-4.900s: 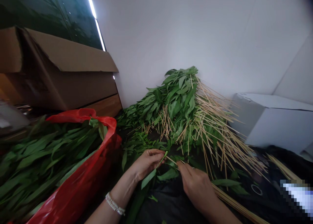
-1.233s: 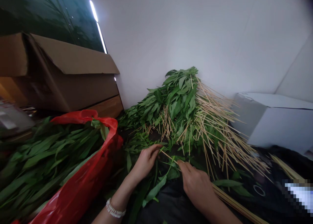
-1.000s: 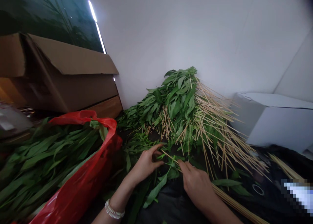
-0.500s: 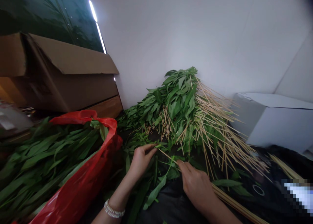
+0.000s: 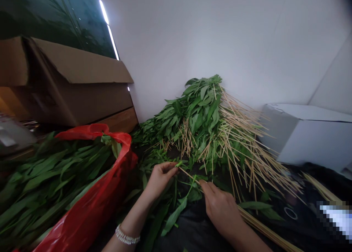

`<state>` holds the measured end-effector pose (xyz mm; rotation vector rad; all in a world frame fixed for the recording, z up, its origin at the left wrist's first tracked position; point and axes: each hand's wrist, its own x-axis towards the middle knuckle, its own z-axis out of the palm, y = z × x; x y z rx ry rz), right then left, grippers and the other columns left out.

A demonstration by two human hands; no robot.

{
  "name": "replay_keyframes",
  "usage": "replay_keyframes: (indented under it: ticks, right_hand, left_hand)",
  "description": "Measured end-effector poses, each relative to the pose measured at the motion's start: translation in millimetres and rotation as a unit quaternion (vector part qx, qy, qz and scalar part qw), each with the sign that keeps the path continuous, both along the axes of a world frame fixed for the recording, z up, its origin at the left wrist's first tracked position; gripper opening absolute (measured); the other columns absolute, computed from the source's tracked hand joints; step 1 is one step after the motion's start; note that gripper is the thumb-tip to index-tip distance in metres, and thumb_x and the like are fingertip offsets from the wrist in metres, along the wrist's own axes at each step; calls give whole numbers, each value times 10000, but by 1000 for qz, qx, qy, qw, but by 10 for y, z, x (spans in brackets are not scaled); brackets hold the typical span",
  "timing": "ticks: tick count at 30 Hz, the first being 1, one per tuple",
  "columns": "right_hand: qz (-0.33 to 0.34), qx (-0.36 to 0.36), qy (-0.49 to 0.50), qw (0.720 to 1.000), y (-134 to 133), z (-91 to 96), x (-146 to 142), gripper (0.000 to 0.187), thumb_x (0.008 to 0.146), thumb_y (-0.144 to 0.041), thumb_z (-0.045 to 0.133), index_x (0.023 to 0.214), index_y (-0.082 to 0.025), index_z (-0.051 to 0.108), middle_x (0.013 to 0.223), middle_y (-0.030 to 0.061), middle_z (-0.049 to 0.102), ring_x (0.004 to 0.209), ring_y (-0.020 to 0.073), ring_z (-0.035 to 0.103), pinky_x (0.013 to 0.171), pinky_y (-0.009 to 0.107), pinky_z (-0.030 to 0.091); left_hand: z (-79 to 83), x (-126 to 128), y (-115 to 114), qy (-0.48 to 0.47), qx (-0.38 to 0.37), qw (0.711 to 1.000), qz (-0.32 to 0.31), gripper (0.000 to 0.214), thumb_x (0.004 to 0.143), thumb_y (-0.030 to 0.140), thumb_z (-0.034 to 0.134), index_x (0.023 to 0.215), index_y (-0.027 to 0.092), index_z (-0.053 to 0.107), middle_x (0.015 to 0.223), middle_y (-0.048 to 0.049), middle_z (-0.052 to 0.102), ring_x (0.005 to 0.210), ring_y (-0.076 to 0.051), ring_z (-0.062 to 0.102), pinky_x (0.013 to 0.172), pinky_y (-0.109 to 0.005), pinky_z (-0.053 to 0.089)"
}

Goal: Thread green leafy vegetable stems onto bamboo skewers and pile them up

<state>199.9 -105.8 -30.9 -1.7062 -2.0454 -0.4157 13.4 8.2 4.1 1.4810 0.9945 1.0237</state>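
My left hand [image 5: 159,176] pinches a green leaf stem [image 5: 178,164] at its fingertips, just left of the tip of a thin bamboo skewer [image 5: 189,175]. My right hand [image 5: 220,208] is closed on that skewer, which has green leaves [image 5: 176,213] threaded on it and hanging down between my hands. More bare skewers [image 5: 261,228] run under my right hand toward the lower right. Behind both hands rises a pile of leaf-laden skewers [image 5: 209,127] against the wall.
A red plastic bag [image 5: 90,208] full of loose green leaves [image 5: 49,175] lies at left. A brown cardboard box [image 5: 77,87] stands behind it. A white box [image 5: 308,134] sits at right. Black sheeting [image 5: 192,230] covers the surface.
My left hand let go of the leaves on the skewer, reached up and left, and pinched a new leaf stem. My right hand stayed put on the skewer.
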Motion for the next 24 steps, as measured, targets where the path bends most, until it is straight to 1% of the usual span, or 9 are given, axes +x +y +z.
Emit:
replay_keyframes:
  ticks: [7,10,13,20,24]
  right_hand:
    - [-4,-9,3,1000,4,12,3,397,822,-44,395,1161,-181,550,932,39,673,693,140,652,594,218,454]
    - [-2,-7,10,1000,7,2,3,389,837,-52,383,1166,-175,548,938,43,672,701,154,655,596,235,461]
    - [4,0,20,1000,3,-5,0,384,847,-64,380,1178,-174,542,947,44,670,720,167,659,600,250,469]
    - [2,3,20,1000,5,0,-5,381,845,-64,381,1160,-178,562,951,44,676,713,167,664,589,249,476]
    - [-2,-13,19,1000,6,2,-12,393,842,-62,372,1166,-169,568,977,55,678,747,176,669,610,252,489]
  left_hand:
    - [7,11,-15,-9,2,1000,-15,336,650,340,749,904,121,730,817,-73,748,761,-192,679,717,-279,530]
    - [3,4,-8,-6,9,1000,-2,323,669,339,736,911,125,729,799,-67,748,746,-189,678,704,-276,529]
    - [0,-2,1,-1,21,1000,11,328,669,339,737,915,123,729,842,-77,750,741,-188,678,696,-273,528]
    - [5,14,-17,-8,11,1000,11,351,644,350,755,905,116,731,845,-81,754,767,-216,689,724,-304,540]
    - [-12,19,-10,4,28,1000,13,333,655,333,745,905,114,731,875,-92,754,808,-236,693,760,-324,540]
